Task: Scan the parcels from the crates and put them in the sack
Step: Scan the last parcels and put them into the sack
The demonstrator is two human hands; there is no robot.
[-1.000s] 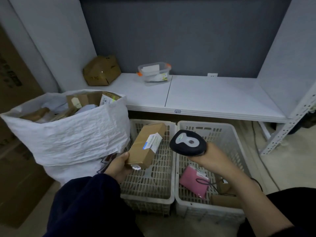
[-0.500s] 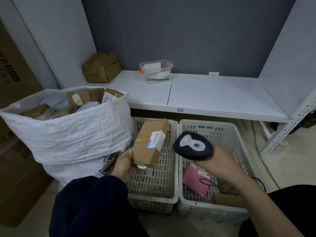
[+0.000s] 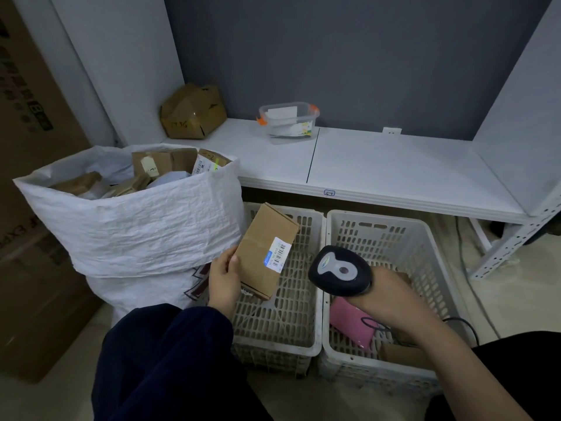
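A: Nearest the camera, what do the hands have?

B: The left hand grips a box by its lower left edge, thumb on top. It holds the box tilted above the left crate, with the label facing up. The right hand is wrapped round the handle of a scanner. The scanner's head sits just right of the box, over the walls where the two crates meet.

A: And the right crate?

B: It holds a pink parcel and some brown packaging, partly hidden by the right arm.

A: Where is the sack?

B: It stands left of the crates, against the left one. Its mouth is open and brown boxes fill it nearly to the rim.

A: Farther back?

B: There is a white shelf with a crumpled carton in its left corner. A clear tub sits near the middle.
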